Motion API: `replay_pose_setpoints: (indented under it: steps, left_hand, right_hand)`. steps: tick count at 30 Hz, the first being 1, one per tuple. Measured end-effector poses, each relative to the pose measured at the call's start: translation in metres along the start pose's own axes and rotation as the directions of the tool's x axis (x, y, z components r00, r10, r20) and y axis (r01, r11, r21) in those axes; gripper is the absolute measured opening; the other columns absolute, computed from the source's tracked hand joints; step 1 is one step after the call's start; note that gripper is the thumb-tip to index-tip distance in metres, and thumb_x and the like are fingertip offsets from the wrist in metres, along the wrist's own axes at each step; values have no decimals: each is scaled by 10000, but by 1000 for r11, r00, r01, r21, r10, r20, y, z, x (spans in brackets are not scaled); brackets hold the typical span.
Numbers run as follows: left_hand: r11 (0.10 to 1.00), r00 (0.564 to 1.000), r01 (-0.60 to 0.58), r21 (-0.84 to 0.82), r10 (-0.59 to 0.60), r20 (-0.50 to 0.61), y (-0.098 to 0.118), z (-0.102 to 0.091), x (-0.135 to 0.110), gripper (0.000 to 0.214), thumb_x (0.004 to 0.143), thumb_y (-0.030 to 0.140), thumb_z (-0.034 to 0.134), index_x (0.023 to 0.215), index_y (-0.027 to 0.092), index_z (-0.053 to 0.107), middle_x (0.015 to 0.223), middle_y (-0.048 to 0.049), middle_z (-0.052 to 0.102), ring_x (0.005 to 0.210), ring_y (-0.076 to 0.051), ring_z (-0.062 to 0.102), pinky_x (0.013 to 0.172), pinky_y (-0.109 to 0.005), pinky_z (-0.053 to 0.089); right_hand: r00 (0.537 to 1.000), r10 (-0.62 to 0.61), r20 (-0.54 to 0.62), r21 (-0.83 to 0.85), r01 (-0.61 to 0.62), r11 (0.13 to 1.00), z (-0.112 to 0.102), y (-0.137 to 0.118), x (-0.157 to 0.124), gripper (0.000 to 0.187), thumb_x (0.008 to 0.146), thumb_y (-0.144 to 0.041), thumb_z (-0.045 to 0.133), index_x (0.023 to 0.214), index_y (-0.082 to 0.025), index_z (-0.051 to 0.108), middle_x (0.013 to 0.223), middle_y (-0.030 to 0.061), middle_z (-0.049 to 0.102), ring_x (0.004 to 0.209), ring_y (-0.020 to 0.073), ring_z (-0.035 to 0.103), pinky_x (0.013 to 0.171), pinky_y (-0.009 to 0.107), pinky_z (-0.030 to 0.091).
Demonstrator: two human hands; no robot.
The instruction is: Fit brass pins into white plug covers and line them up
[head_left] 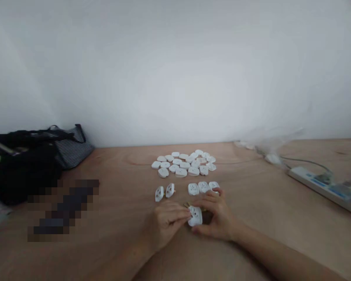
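Observation:
A white plug adapter (196, 217) with brass pins is held between my two hands, a little above the tabletop. My left hand (170, 218) is closed, its fingertips pressed on the adapter's left edge. My right hand (219, 214) curls around the other side, thumb at the lower edge and fingers by the top. Just beyond my left hand, two similar adapters (170, 190) stand tilted, with a bit of brass showing. Three white socket pieces (203, 187) lie in a row past my right hand, whose fingers partly cover the rightmost one.
Farther back, several white plug pieces (181, 172) lie in a loose cluster on the wooden table (119, 203). At right are a white power strip (327, 186) and clear plastic wrapping (270, 146). A black bag (23, 168) and a pixelated dark object (64, 210) lie at left.

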State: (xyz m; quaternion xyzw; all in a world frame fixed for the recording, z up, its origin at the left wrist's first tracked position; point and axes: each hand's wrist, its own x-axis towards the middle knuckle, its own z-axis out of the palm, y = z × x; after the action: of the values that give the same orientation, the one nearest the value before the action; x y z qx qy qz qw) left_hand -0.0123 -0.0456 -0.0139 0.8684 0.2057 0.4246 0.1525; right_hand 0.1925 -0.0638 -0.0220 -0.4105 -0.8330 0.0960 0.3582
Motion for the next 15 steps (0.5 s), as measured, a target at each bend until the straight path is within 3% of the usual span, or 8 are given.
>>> replay_pose_setpoints:
  steps: [4,9,12,15]
  left_hand:
    - [998,997,-45,44,43,62,1,-1,2,156,819,184,637,944,217,725,918,-71,716,880,-207,600,785,-348,504]
    - [990,989,36,134,-54,135,3,-1,0,169,799,225,658,953,243,723,1102,-95,620,1032,-252,535,923,-446,413]
    - [990,984,89,114,-105,144,3,-1,-2,172,802,228,648,964,233,708,1118,-93,588,1055,-249,522,928,-414,409]
    - [972,971,218,89,-226,84,-2,-2,-2,157,853,182,555,959,195,671,972,-73,606,936,-197,565,851,-340,452]
  right_hand:
    - [1000,3,-15,-3,-4,1000,0,1,0,390,636,-453,721,970,-267,643,874,7,703,863,225,582,902,420,235]
    - [1000,-26,-16,-11,26,1000,-1,2,0,396,661,-433,701,1014,-270,624,921,13,704,884,226,583,898,418,241]
    - [999,-38,-16,-3,38,999,-2,3,0,423,668,-449,700,1044,-276,615,948,23,701,894,230,581,923,429,221]
    - [999,-21,-25,-29,20,999,-4,7,-1,424,648,-471,715,1006,-263,627,917,25,697,894,235,581,933,437,208]
